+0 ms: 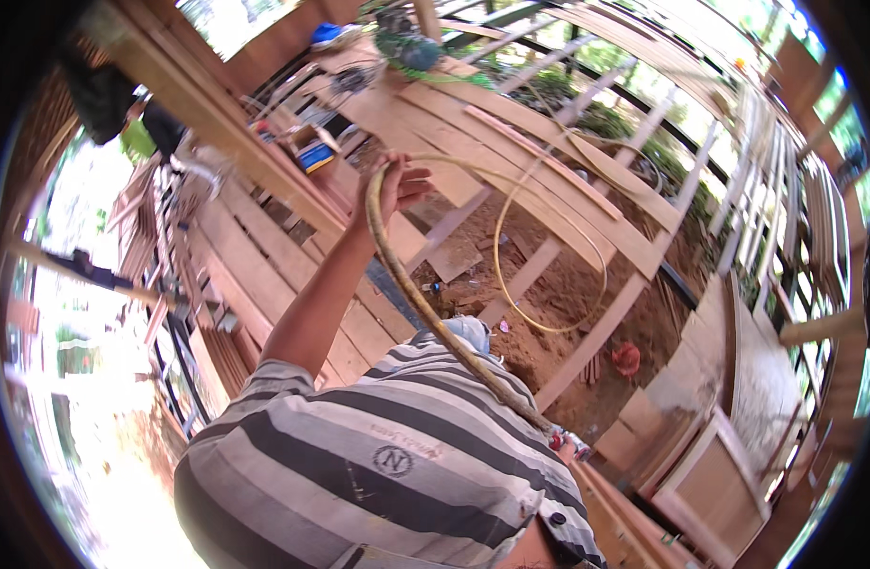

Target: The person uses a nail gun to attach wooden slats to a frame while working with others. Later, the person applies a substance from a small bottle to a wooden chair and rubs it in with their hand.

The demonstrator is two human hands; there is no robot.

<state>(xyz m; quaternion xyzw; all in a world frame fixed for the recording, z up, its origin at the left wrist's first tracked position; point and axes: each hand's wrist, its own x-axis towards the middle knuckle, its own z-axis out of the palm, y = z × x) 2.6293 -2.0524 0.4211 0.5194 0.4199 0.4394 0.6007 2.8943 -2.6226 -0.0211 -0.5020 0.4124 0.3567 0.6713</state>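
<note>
Here, the person in the grey-and-black striped shirt (397,455) is stretching one bare forearm up and away from the body, elbow slightly bent, out over the unfinished floor of long pale wooden planks (264,275). By its place on the left of the view and the way it is rising from that shoulder, it is reading as the left arm. The left hand (397,185) is sitting at the top of the reach, above the planks, with the palm turned toward the camera. Its fingers are curling loosely around a long, thin, yellowish-brown flexible hose (425,303), neither fully spread nor clenched tight; the thumb is pointing out toward the right.

The hose is looking stiff, dull and a little mottled. From the hand it is bending down in a curve past the shirt toward the lower right, where its end is carrying a small red-and-silver fitting (563,441). Beyond the hand it is thinning into a paler yellow line that is sweeping a wide loop (549,327) over the gap in the planks, above the bare reddish-brown earth (549,303) showing between the joists.

The right hand is not appearing anywhere, so its grip cannot be told. A reddish-brown hen (626,360) is standing on the earth just right of the loop.
</note>
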